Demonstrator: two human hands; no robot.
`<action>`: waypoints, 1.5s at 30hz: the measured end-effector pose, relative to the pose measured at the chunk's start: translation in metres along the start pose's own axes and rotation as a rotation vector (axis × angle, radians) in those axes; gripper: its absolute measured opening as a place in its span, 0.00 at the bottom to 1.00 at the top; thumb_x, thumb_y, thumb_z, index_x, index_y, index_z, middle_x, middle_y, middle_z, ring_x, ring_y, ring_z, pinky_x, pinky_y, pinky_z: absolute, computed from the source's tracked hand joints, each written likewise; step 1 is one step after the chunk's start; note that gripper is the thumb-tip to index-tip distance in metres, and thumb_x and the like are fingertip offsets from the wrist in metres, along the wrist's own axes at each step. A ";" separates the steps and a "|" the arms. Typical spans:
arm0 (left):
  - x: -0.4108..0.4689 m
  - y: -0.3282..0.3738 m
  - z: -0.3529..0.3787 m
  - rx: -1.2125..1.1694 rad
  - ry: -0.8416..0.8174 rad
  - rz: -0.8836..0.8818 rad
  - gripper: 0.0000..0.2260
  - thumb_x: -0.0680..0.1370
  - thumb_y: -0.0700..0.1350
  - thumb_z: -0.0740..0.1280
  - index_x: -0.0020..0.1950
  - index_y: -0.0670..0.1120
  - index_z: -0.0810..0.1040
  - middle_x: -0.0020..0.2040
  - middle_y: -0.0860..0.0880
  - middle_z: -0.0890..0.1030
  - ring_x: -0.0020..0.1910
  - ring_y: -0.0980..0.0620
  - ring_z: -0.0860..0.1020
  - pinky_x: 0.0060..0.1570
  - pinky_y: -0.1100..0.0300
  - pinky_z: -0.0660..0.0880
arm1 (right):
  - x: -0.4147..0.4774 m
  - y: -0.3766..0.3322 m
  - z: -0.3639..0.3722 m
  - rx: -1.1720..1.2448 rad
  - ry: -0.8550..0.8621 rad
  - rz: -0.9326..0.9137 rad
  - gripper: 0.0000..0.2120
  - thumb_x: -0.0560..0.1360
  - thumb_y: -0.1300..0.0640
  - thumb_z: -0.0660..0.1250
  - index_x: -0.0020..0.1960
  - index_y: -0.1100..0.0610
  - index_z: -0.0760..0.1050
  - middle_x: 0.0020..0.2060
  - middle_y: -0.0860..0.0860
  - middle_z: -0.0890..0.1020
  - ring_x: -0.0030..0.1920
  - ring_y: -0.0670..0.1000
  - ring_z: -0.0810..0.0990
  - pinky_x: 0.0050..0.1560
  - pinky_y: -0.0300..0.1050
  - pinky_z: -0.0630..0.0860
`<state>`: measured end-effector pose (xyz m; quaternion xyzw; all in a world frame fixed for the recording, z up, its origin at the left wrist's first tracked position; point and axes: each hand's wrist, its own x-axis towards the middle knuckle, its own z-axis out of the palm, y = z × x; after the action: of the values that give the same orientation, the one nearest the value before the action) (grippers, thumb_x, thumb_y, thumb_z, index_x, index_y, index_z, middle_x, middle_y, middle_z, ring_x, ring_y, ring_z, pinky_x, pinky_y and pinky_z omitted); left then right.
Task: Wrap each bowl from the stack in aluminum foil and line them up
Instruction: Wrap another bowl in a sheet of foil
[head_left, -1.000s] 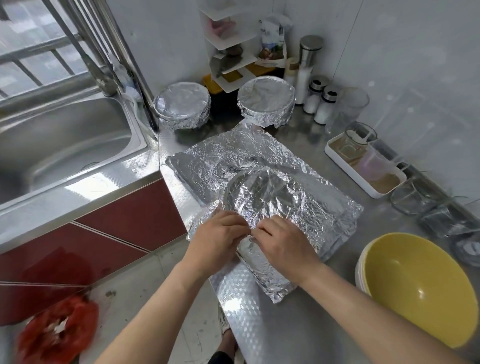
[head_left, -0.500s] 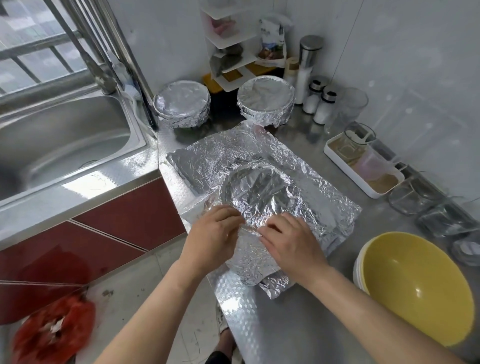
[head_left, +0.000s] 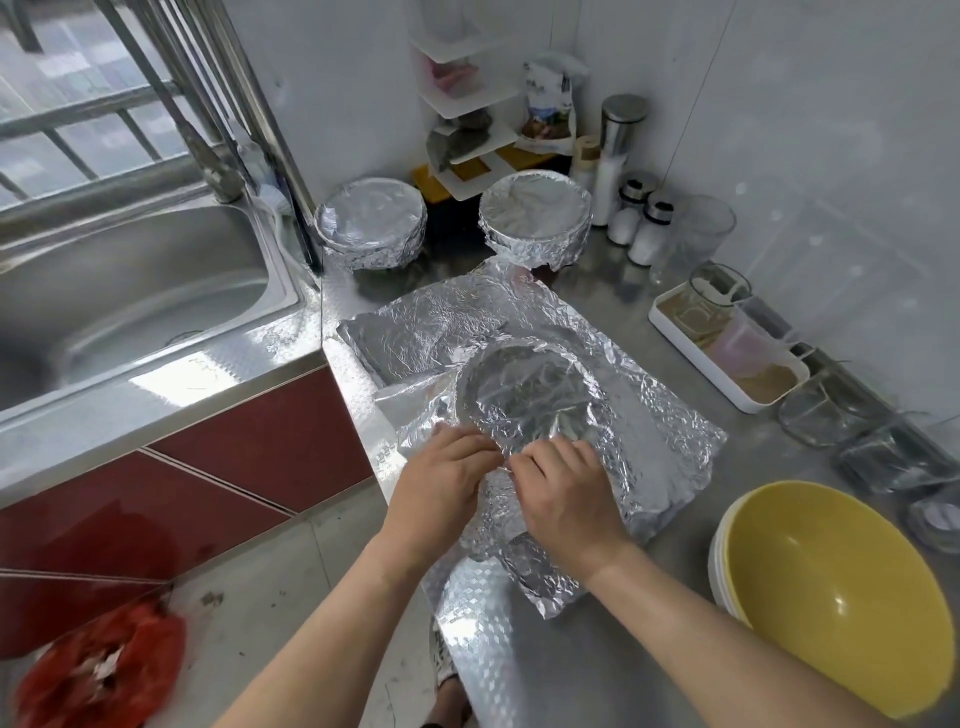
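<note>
The crinkled silver aluminium foil sheet (head_left: 441, 332) is thin bright metal, finely creased all over, glinting in patches. Over the round foil-covered bowl (head_left: 524, 389) in its middle it lies tighter and smoother. The left foil-wrapped bowl at the back (head_left: 371, 223) and the right foil-wrapped bowl at the back (head_left: 535, 218) show the same wrinkled shine. The grey stainless steel counter (head_left: 649, 571) looks dull and brushed; its embossed front strip (head_left: 483, 613) carries small shiny diamonds. The stainless steel sink (head_left: 130, 291) is smooth satin metal. The big yellow bowl (head_left: 841, 597) is smooth and glossy. The dark red cabinet doors (head_left: 260, 431) are glossy. The clear glass containers (head_left: 826, 415) are smooth and transparent
</note>
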<state>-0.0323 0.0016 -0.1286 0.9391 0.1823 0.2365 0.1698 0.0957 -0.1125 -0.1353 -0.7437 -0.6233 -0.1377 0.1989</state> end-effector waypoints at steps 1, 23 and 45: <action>0.002 -0.001 -0.001 -0.003 0.020 0.004 0.08 0.73 0.34 0.70 0.47 0.44 0.85 0.48 0.51 0.84 0.53 0.50 0.79 0.52 0.54 0.78 | 0.002 -0.003 0.000 -0.004 0.022 0.026 0.04 0.73 0.63 0.70 0.42 0.56 0.78 0.37 0.51 0.77 0.37 0.53 0.74 0.42 0.46 0.65; 0.006 0.000 0.002 -0.013 -0.067 -0.051 0.09 0.69 0.33 0.75 0.45 0.46 0.84 0.44 0.52 0.82 0.46 0.50 0.78 0.42 0.56 0.77 | 0.008 -0.004 -0.004 0.068 -0.127 0.096 0.08 0.68 0.62 0.76 0.42 0.54 0.79 0.37 0.48 0.78 0.39 0.51 0.75 0.40 0.45 0.70; 0.004 0.009 -0.002 -0.009 -0.089 -0.060 0.10 0.70 0.35 0.75 0.47 0.48 0.85 0.45 0.54 0.82 0.45 0.51 0.77 0.40 0.56 0.78 | 0.003 0.012 -0.014 0.131 -0.182 0.002 0.04 0.71 0.55 0.74 0.44 0.53 0.80 0.41 0.47 0.78 0.42 0.50 0.75 0.42 0.46 0.72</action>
<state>-0.0274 -0.0044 -0.1216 0.9420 0.2017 0.1903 0.1889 0.1084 -0.1178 -0.1230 -0.7393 -0.6455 -0.0285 0.1897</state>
